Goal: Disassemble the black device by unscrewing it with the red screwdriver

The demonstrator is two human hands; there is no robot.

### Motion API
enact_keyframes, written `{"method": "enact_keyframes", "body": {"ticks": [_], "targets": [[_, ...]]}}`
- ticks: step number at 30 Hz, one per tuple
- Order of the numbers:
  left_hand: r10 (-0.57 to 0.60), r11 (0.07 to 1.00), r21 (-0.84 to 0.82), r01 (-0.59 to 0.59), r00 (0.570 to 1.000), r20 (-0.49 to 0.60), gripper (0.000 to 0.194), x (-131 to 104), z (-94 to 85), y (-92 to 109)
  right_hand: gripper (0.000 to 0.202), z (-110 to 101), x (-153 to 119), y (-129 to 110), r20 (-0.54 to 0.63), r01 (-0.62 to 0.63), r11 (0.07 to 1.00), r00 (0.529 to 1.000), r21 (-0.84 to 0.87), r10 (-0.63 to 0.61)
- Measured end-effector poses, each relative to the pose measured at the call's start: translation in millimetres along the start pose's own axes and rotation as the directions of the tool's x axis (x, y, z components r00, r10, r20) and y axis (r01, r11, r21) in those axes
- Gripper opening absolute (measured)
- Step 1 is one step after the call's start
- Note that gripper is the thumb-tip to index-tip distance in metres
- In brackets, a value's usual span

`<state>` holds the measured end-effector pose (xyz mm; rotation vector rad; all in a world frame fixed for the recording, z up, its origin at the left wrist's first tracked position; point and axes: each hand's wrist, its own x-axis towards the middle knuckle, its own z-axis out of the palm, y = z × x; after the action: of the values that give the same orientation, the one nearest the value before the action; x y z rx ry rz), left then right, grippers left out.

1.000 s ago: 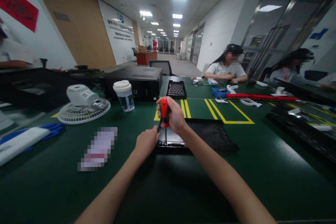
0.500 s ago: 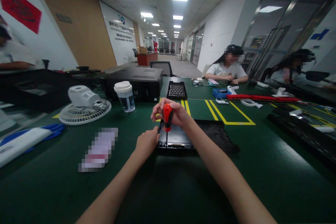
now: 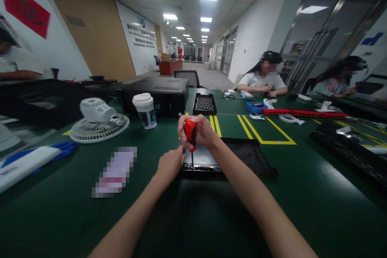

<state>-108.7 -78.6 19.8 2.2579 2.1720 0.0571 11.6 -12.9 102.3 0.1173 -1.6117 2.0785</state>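
Observation:
My right hand is wrapped around the red and black handle of a screwdriver. The screwdriver stands nearly upright, its dark shaft pointing down at the left part of a flat black and silver device panel. Whether the tip sits in a screw is too small to tell. My left hand grips the panel's left edge, with its fingertips partly hidden. A black flexible-looking sheet or cover stretches to the right of the panel, partly behind my right forearm.
Farther back stand a lidded cup, a white fan, a black box-shaped machine and a black tray. A blurred lilac item lies left. At right are a blue bin and black parts. Co-workers sit beyond.
The fingers of my right hand, earlier spread out to the left, have closed around the screwdriver handle. My left hand stays at the panel's edge. The whole view has shifted slightly.

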Motion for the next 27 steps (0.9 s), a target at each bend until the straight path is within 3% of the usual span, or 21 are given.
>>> {"method": "enact_keyframes", "body": {"ticks": [11, 27], "targets": [[0.006, 1.0, -0.002, -0.006, 1.0, -0.012, 0.029, -2.9, -3.8, 2.2, 0.023, 3.9, -3.6, 0.9, -0.109, 0.091, 0.995, 0.99, 0.026, -0.088], [-0.003, 1.0, 0.002, 0.003, 1.0, -0.002, 0.029, -2.0, -2.9, 2.6, 0.024, 9.4, -7.4, 2.0, -0.218, 0.125, 0.992, 0.968, -0.024, -0.127]]}}
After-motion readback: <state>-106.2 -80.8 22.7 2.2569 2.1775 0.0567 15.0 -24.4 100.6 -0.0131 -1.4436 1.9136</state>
